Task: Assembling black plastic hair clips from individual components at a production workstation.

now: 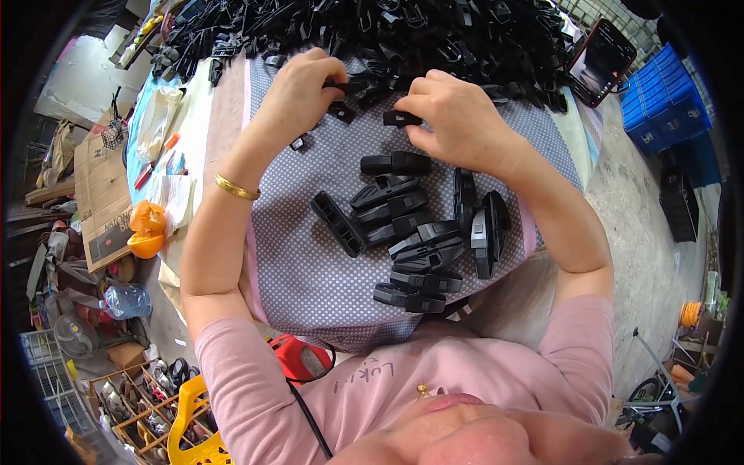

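My left hand is closed at the near edge of a big heap of black plastic parts. Its thumb and fingers pinch a dark piece, partly covered by the hand. Opposite it, my right hand grips a small black plastic piece between thumb and fingers. Loose on the cloth below the left hand lies a small black part. Closer to me, several assembled black plastic pieces lie in a loose group, some side by side. One long slotted black piece lies at their left.
A patterned grey cloth covers the table. At the far right stands a phone, with blue crates beyond it. An orange plastic container is at the left edge, near a cardboard sheet. A yellow chair stands lower left.
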Demonstrator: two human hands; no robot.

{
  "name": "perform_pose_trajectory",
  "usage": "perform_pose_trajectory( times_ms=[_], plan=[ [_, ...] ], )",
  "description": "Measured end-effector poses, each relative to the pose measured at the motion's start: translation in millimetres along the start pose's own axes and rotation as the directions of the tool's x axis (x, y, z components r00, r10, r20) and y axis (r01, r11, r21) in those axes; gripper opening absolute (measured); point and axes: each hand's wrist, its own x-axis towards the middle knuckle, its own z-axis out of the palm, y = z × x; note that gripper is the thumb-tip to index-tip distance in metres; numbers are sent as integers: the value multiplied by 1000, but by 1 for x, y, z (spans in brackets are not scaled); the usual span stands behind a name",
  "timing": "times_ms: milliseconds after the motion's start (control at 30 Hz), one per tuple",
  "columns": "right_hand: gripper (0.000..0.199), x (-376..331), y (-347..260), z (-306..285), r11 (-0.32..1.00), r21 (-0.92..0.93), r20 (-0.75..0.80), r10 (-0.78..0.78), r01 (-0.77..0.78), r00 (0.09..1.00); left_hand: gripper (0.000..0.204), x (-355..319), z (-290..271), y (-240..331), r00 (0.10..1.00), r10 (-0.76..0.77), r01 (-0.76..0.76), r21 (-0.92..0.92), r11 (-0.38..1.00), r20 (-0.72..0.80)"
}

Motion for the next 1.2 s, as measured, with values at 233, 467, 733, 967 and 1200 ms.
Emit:
perform_pose_trajectory(
  times_ms=[233, 467, 733, 967, 1200],
  plan=[
    [25, 5, 14, -1, 993, 117, -297, 11, 24, 955, 28, 11, -25, 25, 887, -453, 374, -716, 589, 91],
    [27, 3, 15, -4, 974, 220, -196, 91, -47, 976, 51, -11, 15, 44, 909, -286, 401, -823, 402, 304],
    [24, -3, 8, -6, 997, 71, -19, 18, -17, 1000, 25, -16, -1, 55, 974, -181, 204, -185, 961, 136],
    [23, 1, 9, 0, 998, 61, -9, -13, 13, 1000, 24, -12, -3, 41, 972, -90, 157, -317, 935, 216],
    [26, 2, 10, 4, 978, 206, 35, -43, 35, 998, 21, -12, -2, 46, 962, -69, 172, -389, 905, 266]
  ],
)
